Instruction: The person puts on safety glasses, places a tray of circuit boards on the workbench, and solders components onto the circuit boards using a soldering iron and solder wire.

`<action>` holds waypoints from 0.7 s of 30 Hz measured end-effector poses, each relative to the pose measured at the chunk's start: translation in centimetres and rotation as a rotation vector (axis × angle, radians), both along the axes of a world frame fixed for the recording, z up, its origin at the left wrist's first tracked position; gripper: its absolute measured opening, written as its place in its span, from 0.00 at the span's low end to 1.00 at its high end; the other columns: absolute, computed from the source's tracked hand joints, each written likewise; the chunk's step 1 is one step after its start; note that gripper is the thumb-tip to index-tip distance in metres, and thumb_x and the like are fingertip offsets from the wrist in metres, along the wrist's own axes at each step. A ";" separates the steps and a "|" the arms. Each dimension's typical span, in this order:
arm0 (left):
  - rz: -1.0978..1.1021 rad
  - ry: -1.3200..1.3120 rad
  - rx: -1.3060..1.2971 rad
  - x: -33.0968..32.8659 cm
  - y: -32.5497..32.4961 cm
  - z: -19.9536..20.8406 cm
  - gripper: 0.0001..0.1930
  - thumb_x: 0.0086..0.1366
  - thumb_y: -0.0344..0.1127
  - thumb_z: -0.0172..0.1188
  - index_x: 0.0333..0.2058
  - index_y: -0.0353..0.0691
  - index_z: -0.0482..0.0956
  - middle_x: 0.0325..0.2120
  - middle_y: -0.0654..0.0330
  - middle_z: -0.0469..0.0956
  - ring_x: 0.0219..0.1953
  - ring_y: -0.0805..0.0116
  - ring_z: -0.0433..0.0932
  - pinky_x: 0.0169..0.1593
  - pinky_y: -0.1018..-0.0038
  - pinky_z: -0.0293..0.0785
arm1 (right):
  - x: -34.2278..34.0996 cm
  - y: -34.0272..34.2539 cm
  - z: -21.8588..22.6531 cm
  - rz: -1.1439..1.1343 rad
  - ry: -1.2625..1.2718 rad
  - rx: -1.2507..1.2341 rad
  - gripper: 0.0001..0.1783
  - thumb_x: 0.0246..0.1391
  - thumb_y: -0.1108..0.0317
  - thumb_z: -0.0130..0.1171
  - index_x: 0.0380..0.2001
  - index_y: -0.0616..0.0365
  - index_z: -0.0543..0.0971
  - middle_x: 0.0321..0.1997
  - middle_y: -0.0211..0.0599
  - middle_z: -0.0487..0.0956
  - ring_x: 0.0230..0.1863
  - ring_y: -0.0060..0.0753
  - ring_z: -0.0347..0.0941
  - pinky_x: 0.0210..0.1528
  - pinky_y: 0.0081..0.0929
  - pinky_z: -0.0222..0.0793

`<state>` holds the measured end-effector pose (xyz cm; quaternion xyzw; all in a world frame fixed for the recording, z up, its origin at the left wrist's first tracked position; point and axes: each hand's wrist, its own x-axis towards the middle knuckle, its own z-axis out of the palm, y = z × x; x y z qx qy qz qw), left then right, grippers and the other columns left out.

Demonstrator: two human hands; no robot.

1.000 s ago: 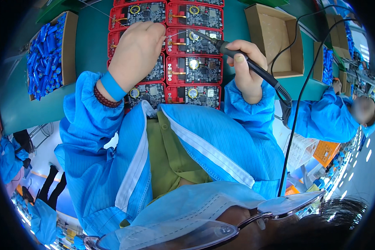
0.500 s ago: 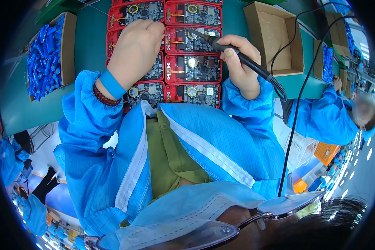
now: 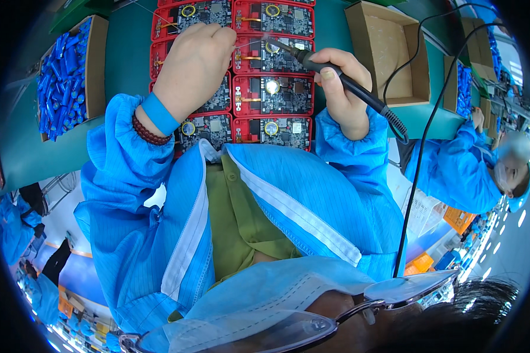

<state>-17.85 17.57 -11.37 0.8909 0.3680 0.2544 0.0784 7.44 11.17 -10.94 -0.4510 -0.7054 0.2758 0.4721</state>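
My right hand [image 3: 343, 88] grips a black soldering iron [image 3: 359, 93] like a pen, its tip angled left over a circuit board [image 3: 284, 52] in a red case. A thin wisp of smoke shows at the tip. With fingers pinched, my left hand [image 3: 197, 67] holds thin solder wire [image 3: 247, 45], whose end runs right to the iron's tip. The wire also trails off to the upper left. Two columns of red cases [image 3: 237, 109] with circuit boards lie beneath my hands. My left hand covers part of the left column.
An open carton of blue cylindrical cells [image 3: 65, 79] stands at left. To the right is an open cardboard box [image 3: 388, 53]. The iron's black cable [image 3: 417, 176] loops past my right arm. Another person in blue [image 3: 453, 167] sits further right, beside more blue cells [image 3: 464, 91].
Smoke now rises at the iron's tip. My left hand has shifted slightly up and right, bringing the wire along. The right hand has barely moved.
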 end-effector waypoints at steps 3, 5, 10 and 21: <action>-0.003 0.015 0.009 0.1 -0.1 0.0 0.04 0.58 0.27 0.58 0.32 0.34 0.75 0.29 0.50 0.75 0.35 0.48 0.73 0.39 0.59 0.72 | 0.1 0.0 -0.1 0.024 -0.028 -0.025 0.10 0.54 0.67 0.59 0.36 0.61 0.79 0.33 0.42 0.81 0.33 0.40 0.78 0.36 0.30 0.72; -0.004 0.027 0.025 0.2 -0.1 -0.1 0.04 0.58 0.27 0.58 0.32 0.34 0.75 0.29 0.50 0.75 0.35 0.49 0.73 0.39 0.59 0.72 | 0.1 -0.1 -0.1 0.025 -0.031 -0.027 0.09 0.54 0.67 0.59 0.36 0.61 0.79 0.33 0.42 0.81 0.33 0.40 0.78 0.36 0.30 0.72; -0.020 0.006 0.033 0.4 -0.2 -0.3 0.04 0.58 0.27 0.58 0.32 0.34 0.75 0.28 0.50 0.74 0.34 0.49 0.73 0.39 0.59 0.71 | 0.0 -0.3 0.1 0.030 -0.040 -0.036 0.10 0.54 0.67 0.59 0.37 0.60 0.79 0.33 0.42 0.81 0.33 0.40 0.78 0.36 0.30 0.72; 0.007 -0.066 -0.137 -0.3 -4.9 1.7 0.04 0.58 0.26 0.58 0.32 0.34 0.75 0.30 0.50 0.76 0.35 0.48 0.74 0.40 0.60 0.71 | 1.2 -4.3 1.2 0.042 0.096 -0.009 0.13 0.56 0.63 0.55 0.37 0.64 0.78 0.33 0.41 0.81 0.30 0.34 0.74 0.33 0.28 0.67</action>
